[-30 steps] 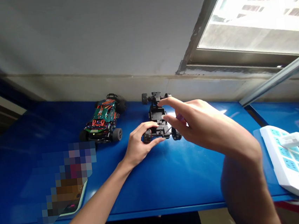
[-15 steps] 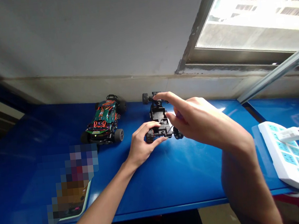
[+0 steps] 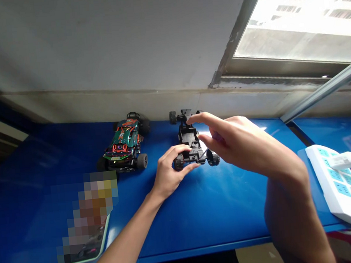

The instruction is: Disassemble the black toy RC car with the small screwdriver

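This looks like a plain workroom or small workshop, though the exact kind cannot be told. A long, glossy blue surface (image 3: 220,214) stands along a bare wall (image 3: 107,39), with rough, patched edging round the window (image 3: 290,33). A many-socket power strip (image 3: 339,194) with plugs (image 3: 345,160) and a bodiless model car chassis (image 3: 191,137) suggest bench work.

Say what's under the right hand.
A purple-handled tool and the black car frame show partly. The right hand covers much of the handle and some of the frame's right side; anything else beneath is hidden.
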`<move>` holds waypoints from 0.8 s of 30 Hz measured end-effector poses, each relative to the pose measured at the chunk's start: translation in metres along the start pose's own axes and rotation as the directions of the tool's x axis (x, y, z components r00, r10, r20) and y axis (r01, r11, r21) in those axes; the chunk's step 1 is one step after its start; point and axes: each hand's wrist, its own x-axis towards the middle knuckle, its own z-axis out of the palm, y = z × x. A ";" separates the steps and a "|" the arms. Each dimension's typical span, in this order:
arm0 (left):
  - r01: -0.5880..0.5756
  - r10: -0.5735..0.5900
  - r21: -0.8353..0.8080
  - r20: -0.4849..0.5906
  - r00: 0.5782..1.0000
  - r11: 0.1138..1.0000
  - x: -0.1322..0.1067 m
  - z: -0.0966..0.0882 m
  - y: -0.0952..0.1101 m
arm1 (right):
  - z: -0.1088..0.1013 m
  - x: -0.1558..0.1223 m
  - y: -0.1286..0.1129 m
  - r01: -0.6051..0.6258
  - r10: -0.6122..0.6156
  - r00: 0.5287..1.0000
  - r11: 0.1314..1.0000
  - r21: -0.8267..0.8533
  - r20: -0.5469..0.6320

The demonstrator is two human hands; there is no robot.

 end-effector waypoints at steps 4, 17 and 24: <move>0.011 -0.011 -0.004 0.003 1.000 1.000 0.000 0.000 0.001 | -0.002 -0.004 -0.004 -0.011 0.011 1.000 1.000 0.025 0.002; -0.016 0.014 0.048 0.026 1.000 0.999 -0.001 -0.003 -0.002 | 0.000 -0.006 -0.009 0.020 -0.020 1.000 1.000 0.015 0.016; -0.038 0.036 0.093 0.027 0.999 0.995 0.000 -0.004 -0.002 | -0.001 -0.003 -0.008 -0.021 0.025 0.999 0.991 -0.135 0.024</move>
